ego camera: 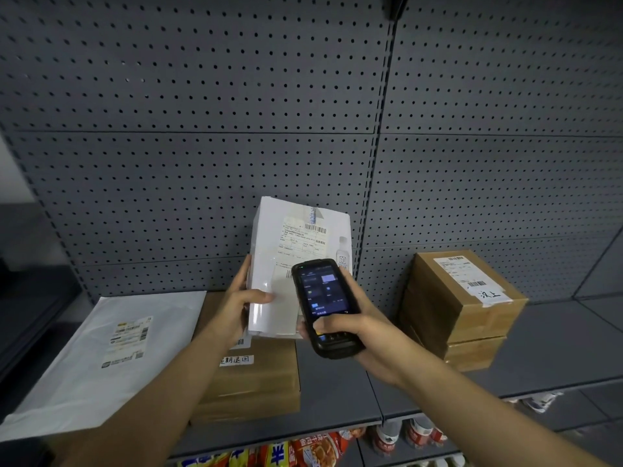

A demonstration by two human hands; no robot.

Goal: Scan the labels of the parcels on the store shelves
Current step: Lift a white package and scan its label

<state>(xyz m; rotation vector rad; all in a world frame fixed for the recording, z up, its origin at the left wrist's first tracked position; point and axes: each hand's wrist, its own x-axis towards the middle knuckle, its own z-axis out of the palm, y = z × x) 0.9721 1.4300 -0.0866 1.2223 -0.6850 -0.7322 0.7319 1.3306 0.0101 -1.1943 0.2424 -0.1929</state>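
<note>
While both forearms reach up from the bottom edge, the right hand (350,335) grips the scanner (323,305), thumb on its keys, and the left hand (241,305) clasps the white parcel's (296,261) left side, holding it tilted above a brown box (256,375) on the shelf (337,392). The scanner covers the parcel's lower right, and its label (303,241) is too small to read.

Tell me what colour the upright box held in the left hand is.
White: the upright cardboard box, bearing a printed shipping label, shows best in the head view.
</note>
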